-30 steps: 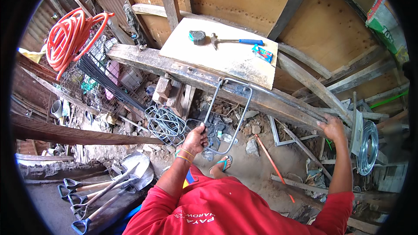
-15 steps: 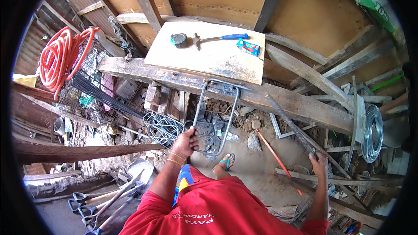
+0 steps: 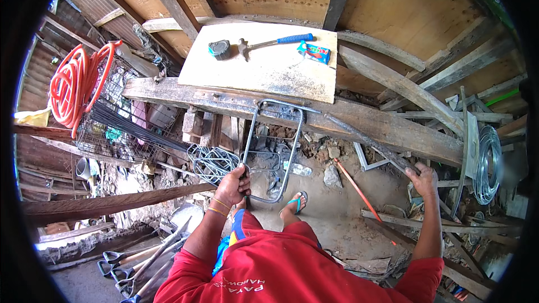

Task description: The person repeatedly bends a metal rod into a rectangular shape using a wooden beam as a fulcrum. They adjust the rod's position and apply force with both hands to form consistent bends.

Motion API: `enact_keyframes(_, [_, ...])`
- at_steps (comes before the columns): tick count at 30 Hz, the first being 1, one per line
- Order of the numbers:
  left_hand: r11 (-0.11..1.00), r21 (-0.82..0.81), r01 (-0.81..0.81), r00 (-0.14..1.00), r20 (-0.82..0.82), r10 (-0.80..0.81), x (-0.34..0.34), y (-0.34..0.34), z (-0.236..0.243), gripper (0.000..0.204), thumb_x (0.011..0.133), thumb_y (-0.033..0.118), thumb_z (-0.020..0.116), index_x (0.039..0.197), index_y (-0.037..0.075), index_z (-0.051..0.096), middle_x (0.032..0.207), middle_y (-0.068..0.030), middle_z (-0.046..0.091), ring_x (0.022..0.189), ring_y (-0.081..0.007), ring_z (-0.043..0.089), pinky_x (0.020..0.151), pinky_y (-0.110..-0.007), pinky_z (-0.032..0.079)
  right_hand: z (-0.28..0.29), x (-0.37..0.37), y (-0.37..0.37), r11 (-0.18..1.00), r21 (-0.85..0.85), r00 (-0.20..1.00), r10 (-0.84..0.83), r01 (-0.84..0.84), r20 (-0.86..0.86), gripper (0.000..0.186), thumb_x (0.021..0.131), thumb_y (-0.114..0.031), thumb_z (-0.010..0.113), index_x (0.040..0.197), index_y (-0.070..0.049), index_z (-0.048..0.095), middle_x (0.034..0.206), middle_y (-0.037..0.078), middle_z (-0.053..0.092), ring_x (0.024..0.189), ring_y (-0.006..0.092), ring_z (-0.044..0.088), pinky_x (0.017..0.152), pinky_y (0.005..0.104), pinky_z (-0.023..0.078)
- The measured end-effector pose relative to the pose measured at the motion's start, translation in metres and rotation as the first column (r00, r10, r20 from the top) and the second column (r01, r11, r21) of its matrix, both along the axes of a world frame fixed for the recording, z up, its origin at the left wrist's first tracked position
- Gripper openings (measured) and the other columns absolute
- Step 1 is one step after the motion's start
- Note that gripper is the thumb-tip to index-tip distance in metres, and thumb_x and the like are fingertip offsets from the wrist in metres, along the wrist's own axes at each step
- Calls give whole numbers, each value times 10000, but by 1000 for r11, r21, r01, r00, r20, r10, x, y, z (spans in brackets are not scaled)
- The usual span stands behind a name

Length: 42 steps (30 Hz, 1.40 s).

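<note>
My left hand (image 3: 234, 187) is closed round the near left side of a bent steel rebar stirrup (image 3: 285, 175), a rectangular frame with rounded corners. Its far end lies over the thick wooden beam (image 3: 387, 136), and one bar end sticks out to the right there. My right hand (image 3: 422, 179) grips the near end of a long dark metal bar (image 3: 370, 144). That bar slants up and left across the beam, its far tip close to the stirrup's projecting end; whether they touch I cannot tell.
On a pale board (image 3: 196, 73) behind the beam lie a tape measure (image 3: 219, 50), a blue-handled hammer (image 3: 275, 42) and a small blue packet (image 3: 314, 53). Coiled orange hose (image 3: 76, 90) hangs left, above bundled stirrups (image 3: 216, 163). Shovels (image 3: 140, 269) lie lower left; coiled wire (image 3: 487, 163) hangs right.
My right hand has risen and moved right, bringing the bar's far tip left to the stirrup's end. My left hand still holds the stirrup, and the view has shifted slightly.
</note>
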<state>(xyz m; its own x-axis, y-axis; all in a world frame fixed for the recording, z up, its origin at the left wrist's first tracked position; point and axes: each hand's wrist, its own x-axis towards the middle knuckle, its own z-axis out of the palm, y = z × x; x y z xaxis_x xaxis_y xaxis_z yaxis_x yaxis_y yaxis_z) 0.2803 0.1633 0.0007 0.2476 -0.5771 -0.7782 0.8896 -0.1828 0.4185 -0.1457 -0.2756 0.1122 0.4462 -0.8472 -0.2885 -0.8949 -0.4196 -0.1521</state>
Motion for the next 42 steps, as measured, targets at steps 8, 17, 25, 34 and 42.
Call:
enact_keyframes(8, [999,16,-42,999,-16,42,-1,-1,-1,299,1036,343,469,803,156,486,550,47,350,451,-111,323,535,-324,341,-12,38,-15,977,-140,978,177,-161,108,502,847,-561,694,1021,-93,742,990,238,708,965,436,668,826,488,523])
enact_keyframes(17, [981,181,-72,997,11,71,0,-5,3,302,1031,332,495,773,174,477,559,49,357,454,-109,309,499,-314,308,-15,113,-52,915,-79,913,402,-396,77,585,878,-602,634,845,-22,701,850,264,678,869,489,638,777,536,504])
enact_keyframes(25, [984,144,-103,995,5,104,-3,-9,11,307,1035,346,496,774,185,482,570,48,382,459,-99,313,480,-302,330,-21,93,-60,966,12,957,253,-258,144,569,844,-580,684,853,-11,690,835,273,670,847,482,642,762,529,500])
enact_keyframes(34, [982,169,-82,996,30,79,-3,-7,9,322,1030,385,507,796,165,501,576,61,367,474,-92,318,509,-297,290,-19,92,-56,966,22,963,256,-259,84,583,857,-602,652,860,-20,695,844,277,669,859,484,638,758,538,500])
enact_keyframes(42, [984,162,-73,997,45,66,-3,-10,18,320,1026,390,520,789,178,486,579,54,379,476,-93,336,516,-300,317,-20,104,-39,959,-19,957,283,-282,63,605,859,-632,638,839,-29,694,822,266,670,833,492,633,738,545,499])
